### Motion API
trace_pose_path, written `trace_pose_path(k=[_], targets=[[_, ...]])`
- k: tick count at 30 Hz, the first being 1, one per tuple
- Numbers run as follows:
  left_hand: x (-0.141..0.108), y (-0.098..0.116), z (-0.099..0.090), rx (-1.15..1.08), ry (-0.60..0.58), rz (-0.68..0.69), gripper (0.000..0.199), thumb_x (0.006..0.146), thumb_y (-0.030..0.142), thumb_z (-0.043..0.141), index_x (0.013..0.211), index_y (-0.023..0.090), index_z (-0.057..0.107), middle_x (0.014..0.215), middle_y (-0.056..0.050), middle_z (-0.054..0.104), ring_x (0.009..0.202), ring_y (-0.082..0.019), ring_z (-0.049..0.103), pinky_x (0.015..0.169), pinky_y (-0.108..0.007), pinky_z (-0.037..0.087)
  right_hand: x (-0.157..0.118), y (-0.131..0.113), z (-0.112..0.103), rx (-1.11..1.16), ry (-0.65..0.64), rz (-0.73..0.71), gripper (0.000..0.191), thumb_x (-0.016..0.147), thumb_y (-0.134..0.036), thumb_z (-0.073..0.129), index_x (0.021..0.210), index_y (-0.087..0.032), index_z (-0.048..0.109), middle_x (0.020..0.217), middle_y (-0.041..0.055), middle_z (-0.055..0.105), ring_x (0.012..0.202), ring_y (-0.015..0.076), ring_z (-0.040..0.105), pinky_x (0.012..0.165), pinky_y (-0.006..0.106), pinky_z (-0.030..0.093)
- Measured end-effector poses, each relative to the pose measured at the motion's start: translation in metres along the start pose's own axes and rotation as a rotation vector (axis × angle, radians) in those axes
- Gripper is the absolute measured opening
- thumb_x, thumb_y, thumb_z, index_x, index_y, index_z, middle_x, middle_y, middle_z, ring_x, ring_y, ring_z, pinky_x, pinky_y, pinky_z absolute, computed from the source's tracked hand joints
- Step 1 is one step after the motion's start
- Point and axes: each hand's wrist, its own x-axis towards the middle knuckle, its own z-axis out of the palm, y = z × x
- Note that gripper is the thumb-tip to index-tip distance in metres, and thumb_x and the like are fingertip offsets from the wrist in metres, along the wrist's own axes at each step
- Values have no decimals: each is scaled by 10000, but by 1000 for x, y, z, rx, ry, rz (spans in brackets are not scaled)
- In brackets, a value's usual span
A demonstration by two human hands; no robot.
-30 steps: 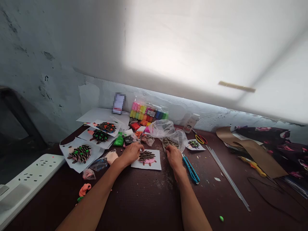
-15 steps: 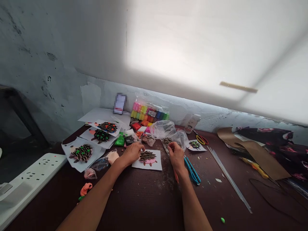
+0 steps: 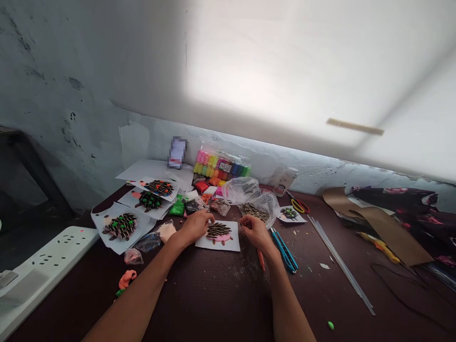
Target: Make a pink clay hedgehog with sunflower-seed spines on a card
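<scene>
- Right hand [image 3: 254, 232] has shifted left since the earlier frame, away from the seed bag and toward the card; left hand [image 3: 194, 227] has barely moved
- Wall [image 3: 71, 142]: rough, patchy grey plaster, brightly lit higher up
- Surface [image 3: 213, 304]: dark brown, scattered with crumbs
- Far right: dark floral cloth [image 3: 395, 199] under a strip of brown paper [image 3: 377, 223]
- Far left: white power strip [image 3: 46, 256]; three paper sheets with finished clay hedgehogs [image 3: 120, 227] beyond it
- Main item: clay hedgehog card [image 3: 217, 235], flat on the surface between both hands, slightly nearer the left; pink body and dark seed spines, long axis running roughly left to right
- Left grip: fingers curled over the card's top-left corner, rough skin-on-paper contact; clenched or just resting, cannot tell
- Right grip: fingertips pinched together just off the card's right edge; cannot tell whether a seed is held
- Striped seeds [image 3: 252, 212] lie in a crinkly clear plastic bag, beyond and right of the card, nearest the right hand
- Behind: packed bright clay bars [image 3: 221, 166] in clear wrap
- Right of the hands: two blue craft knives [image 3: 283, 254], red-handled scissors [image 3: 298, 205]
- Small: orange clay scrap [image 3: 127, 279], green clay ball [image 3: 330, 325]
</scene>
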Motion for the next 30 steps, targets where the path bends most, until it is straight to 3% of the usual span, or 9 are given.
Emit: trace_pose_path(k=[8,14,17,25,30], targets=[[-1,1,-1,-7,2,-8,288,811,69,472,954,189,692,950,-65,644,918,-184,607,785,-253,436,-3,-6,-1,35,-54,-10,121,717,-248,523,661,-176,602,549,-24,593,543,116,518,570,224,363],[0,-1,1,-9,12,1,282,813,77,478,952,191,695,946,-64,644,906,-183,607,774,-254,438,0,-2,3,304,-54,40,93,660,-273,589,691,-186,602,533,-38,577,501,113,513,520,214,374],[0,-1,1,-13,13,4,281,814,74,478,949,194,694,944,-61,644,906,-182,606,769,-251,436,1,0,5,334,-48,49,100,649,-268,606,707,-187,610,546,-40,583,495,108,511,515,211,377],[0,-2,2,-20,12,7,278,813,74,481,947,191,694,944,-62,640,907,-187,605,768,-257,433,-2,-3,4,16,-174,32,169,690,-172,542,763,-172,694,577,-12,635,558,126,567,585,212,389],[1,-2,2,-23,16,9,280,809,68,482,942,188,697,930,-62,639,888,-181,605,765,-253,433,-7,-15,3,-163,-164,-8,157,725,-152,547,755,-176,699,669,13,675,637,136,584,597,210,361]])
